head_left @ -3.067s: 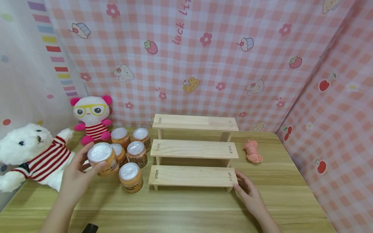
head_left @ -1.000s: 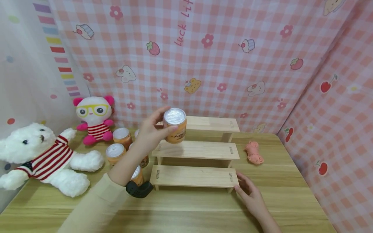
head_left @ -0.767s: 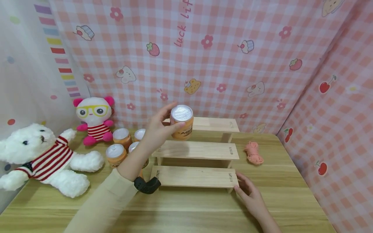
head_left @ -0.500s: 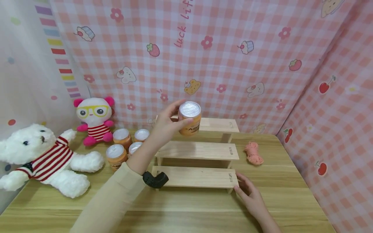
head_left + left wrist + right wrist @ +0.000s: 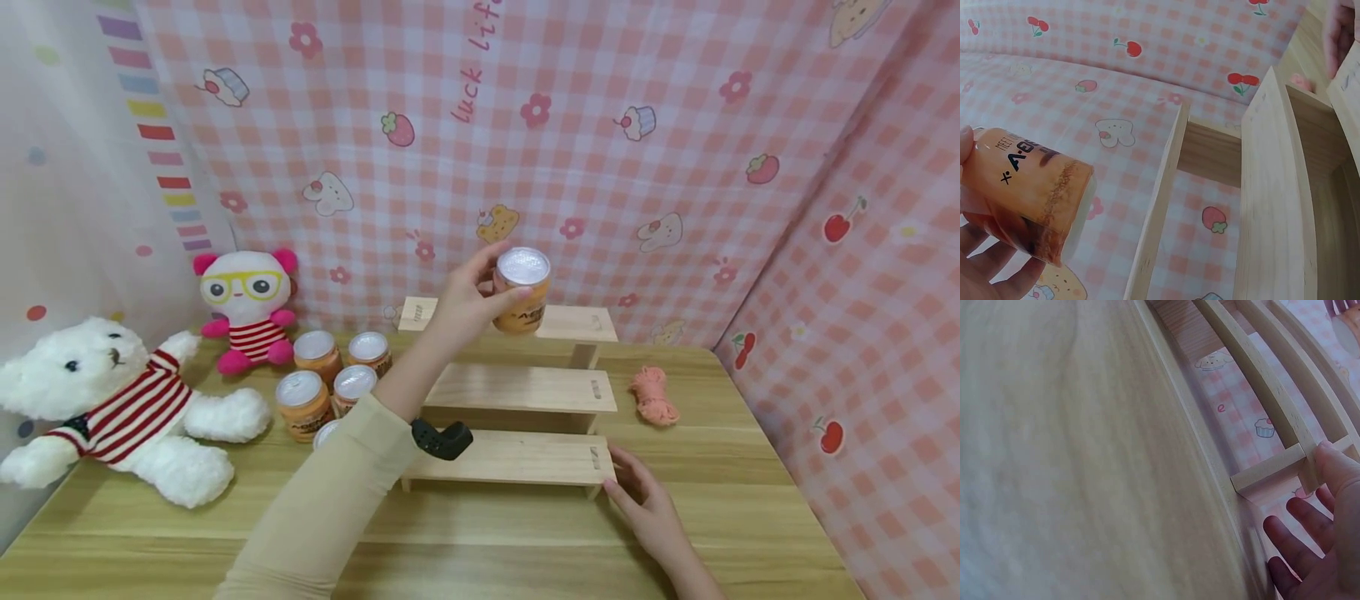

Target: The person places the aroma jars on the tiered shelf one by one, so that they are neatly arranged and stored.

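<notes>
My left hand (image 5: 474, 292) grips an orange can (image 5: 522, 304) with a silvery top, thumb on the front and fingers behind. In the head view the can is upright and overlaps the top tier of the wooden three-tier stand (image 5: 517, 387). The left wrist view shows the can's printed side (image 5: 1029, 187) beside the stand's boards. My right hand (image 5: 645, 500) rests at the right end of the lowest tier, its thumb touching the front corner. In the right wrist view its fingers (image 5: 1300, 537) are loosely spread below the board. Several similar cans (image 5: 303, 404) stand left of the stand.
A white teddy bear (image 5: 135, 408) in a striped shirt and a pink-eared plush toy (image 5: 247, 304) sit at the left. A bundle of pink yarn (image 5: 654, 396) lies right of the stand. A checked curtain (image 5: 465, 167) hangs close behind the wooden table (image 5: 525, 550).
My left hand took the can from the group at the left and carried it up and rightward, over the stand's top tier. My right hand has stayed at the lowest tier's end.
</notes>
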Tool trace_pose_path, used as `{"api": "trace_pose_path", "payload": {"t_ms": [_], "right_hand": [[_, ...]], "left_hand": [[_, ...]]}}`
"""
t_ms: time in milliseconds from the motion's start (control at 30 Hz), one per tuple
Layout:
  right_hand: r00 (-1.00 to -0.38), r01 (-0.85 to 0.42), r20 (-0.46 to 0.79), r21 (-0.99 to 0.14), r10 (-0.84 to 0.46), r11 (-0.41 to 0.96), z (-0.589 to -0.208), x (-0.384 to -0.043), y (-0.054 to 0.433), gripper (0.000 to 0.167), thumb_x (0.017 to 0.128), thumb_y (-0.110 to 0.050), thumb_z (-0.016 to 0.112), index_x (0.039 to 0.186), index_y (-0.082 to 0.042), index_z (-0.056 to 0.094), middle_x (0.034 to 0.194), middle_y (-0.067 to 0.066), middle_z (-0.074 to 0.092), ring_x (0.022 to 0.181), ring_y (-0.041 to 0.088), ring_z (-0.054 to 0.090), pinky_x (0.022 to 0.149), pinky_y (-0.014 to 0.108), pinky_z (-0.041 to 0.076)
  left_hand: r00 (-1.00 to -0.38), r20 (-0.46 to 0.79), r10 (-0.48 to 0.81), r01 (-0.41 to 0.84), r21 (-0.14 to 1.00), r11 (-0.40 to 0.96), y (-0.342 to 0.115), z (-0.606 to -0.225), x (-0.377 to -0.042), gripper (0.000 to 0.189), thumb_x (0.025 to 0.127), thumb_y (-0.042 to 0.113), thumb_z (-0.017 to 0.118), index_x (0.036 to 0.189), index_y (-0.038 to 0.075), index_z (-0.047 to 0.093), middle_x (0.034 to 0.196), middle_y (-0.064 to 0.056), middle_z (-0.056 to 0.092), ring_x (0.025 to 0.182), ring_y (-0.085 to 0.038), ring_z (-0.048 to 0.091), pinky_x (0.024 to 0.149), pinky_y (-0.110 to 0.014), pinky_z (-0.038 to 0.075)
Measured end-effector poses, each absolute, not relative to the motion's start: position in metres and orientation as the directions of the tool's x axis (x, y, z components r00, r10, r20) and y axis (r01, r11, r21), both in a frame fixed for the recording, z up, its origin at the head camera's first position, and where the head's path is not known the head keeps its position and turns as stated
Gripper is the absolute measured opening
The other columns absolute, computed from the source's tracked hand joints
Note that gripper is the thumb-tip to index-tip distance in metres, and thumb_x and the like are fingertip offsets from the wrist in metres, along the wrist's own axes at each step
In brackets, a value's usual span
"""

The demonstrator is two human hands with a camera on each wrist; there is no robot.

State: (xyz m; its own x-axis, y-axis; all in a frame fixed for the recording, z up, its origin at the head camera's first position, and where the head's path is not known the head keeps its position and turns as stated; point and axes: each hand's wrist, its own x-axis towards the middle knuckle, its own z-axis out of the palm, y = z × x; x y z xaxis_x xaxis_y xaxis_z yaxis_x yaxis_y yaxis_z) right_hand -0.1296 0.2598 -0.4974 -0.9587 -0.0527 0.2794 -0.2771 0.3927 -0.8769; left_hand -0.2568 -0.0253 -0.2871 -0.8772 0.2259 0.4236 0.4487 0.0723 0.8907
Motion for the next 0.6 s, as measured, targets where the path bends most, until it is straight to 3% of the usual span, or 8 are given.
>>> {"api": "trace_pose_path", "payload": {"t_ms": [133, 300, 600], "right_hand": [[-0.962, -0.268, 0.269, -0.876, -0.055, 0.402, -0.498, -0.131, 0.261, 0.043, 0.093, -0.005, 0.062, 0.134, -0.001, 0.051, 0.125, 0.020, 0.059, 0.105, 0.010, 0.058, 0.086, 0.017, 0.044], [-0.965, -0.256, 0.257, -0.877, -0.054, 0.407, -0.499, -0.132, 0.261, 0.043, 0.093, -0.006, 0.062, 0.134, -0.001, 0.051, 0.125, 0.019, 0.059, 0.105, 0.010, 0.057, 0.086, 0.017, 0.044], [-0.962, -0.269, 0.269, -0.877, -0.057, 0.399, -0.498, -0.130, 0.261, 0.044, 0.093, -0.005, 0.062, 0.135, 0.000, 0.050, 0.126, 0.021, 0.057, 0.107, 0.015, 0.057, 0.086, 0.017, 0.044]], "left_hand": [[-0.873, 0.427, 0.235, 0.454, 0.888, 0.074, -0.017, -0.289, -0.264, 0.064, 0.086, 0.017, 0.074, 0.142, 0.009, 0.045, 0.117, -0.008, 0.057, 0.091, -0.017, 0.052, 0.071, -0.027, 0.046], [-0.878, 0.417, 0.233, 0.446, 0.890, 0.090, -0.008, -0.292, -0.272, 0.065, 0.086, 0.020, 0.074, 0.142, 0.008, 0.044, 0.122, -0.007, 0.056, 0.102, -0.017, 0.053, 0.079, -0.027, 0.048], [-0.892, 0.389, 0.229, 0.421, 0.900, 0.116, 0.008, -0.297, -0.282, 0.064, 0.085, 0.020, 0.075, 0.141, 0.008, 0.046, 0.118, -0.005, 0.056, 0.100, -0.016, 0.053, 0.080, -0.026, 0.047]]}}
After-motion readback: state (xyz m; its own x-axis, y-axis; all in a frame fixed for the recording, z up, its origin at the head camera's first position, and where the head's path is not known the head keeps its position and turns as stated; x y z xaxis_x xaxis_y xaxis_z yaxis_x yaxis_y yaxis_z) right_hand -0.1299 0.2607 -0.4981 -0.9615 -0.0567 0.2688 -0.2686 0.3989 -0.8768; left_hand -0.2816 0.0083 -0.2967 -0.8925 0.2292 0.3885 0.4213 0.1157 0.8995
